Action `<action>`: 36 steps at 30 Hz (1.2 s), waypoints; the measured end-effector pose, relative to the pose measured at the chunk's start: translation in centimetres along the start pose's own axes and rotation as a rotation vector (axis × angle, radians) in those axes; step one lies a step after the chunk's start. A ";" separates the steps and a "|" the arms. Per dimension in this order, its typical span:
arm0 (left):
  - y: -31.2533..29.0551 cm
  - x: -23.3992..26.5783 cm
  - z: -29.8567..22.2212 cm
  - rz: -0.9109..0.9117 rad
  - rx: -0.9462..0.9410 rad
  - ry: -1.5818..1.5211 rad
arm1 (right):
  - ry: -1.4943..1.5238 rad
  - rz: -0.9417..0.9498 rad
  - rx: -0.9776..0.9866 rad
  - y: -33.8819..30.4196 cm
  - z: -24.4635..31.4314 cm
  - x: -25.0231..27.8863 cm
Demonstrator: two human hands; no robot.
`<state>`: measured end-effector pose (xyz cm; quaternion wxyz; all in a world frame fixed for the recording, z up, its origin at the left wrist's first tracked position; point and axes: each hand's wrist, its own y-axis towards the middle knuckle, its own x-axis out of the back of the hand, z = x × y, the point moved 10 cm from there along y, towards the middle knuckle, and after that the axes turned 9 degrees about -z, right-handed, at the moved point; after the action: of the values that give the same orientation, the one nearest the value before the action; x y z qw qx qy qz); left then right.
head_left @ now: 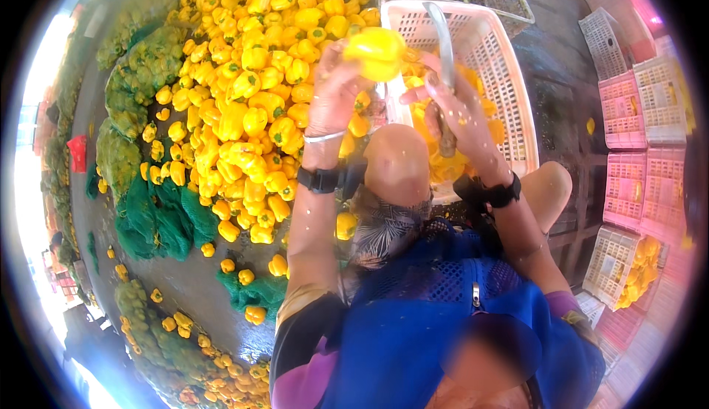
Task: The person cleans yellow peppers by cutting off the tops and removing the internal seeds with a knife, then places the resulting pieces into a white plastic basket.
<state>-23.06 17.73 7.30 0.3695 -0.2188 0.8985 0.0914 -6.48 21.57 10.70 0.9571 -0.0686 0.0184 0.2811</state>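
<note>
In the head view, my left hand [334, 91] pinches a yellow pepper [377, 53] between thumb and fingers, holding it up beside the pale pink crate [511, 84]. My right hand [465, 117] is closed around a curved knife [443, 36], blade upward, thumb and forefinger stretched toward the pepper; I cannot tell whether they touch it. More peppers lie in the crate, and a large pepper heap [244, 106] spreads on the floor to my left.

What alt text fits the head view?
A person's left hand holds a yellow bell pepper; the right hand holds a curved knife over a pale pink perforated crate containing more peppers. A large heap of yellow bell peppers lies at left, near green mesh netting.
</note>
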 end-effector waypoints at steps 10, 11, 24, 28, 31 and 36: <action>-6.2 -7.5 0.7 0.019 -0.075 0.190 | 0.091 0.059 0.093 -4.1 0.9 2.4; -6.3 -7.9 0.9 0.049 -0.090 0.171 | 0.047 0.038 0.099 -4.6 0.6 2.9; -9.9 -8.4 1.3 -0.251 -0.389 0.681 | -0.471 -0.153 0.388 -11.6 0.1 6.6; -10.6 -9.6 0.5 -0.326 -0.488 0.927 | -0.504 -0.134 0.478 -11.8 -0.7 6.4; -11.1 -10.4 0.8 -0.337 -0.481 1.058 | -0.543 -0.144 0.353 -11.4 -1.6 6.9; -12.2 -12.0 1.8 -0.279 -0.531 1.244 | -0.579 -0.170 0.435 -11.0 -3.2 7.1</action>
<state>-8.75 11.43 14.43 -0.2725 -0.4271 0.8541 0.1176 5.42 15.80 8.37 0.9347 0.2173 -0.1999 0.1978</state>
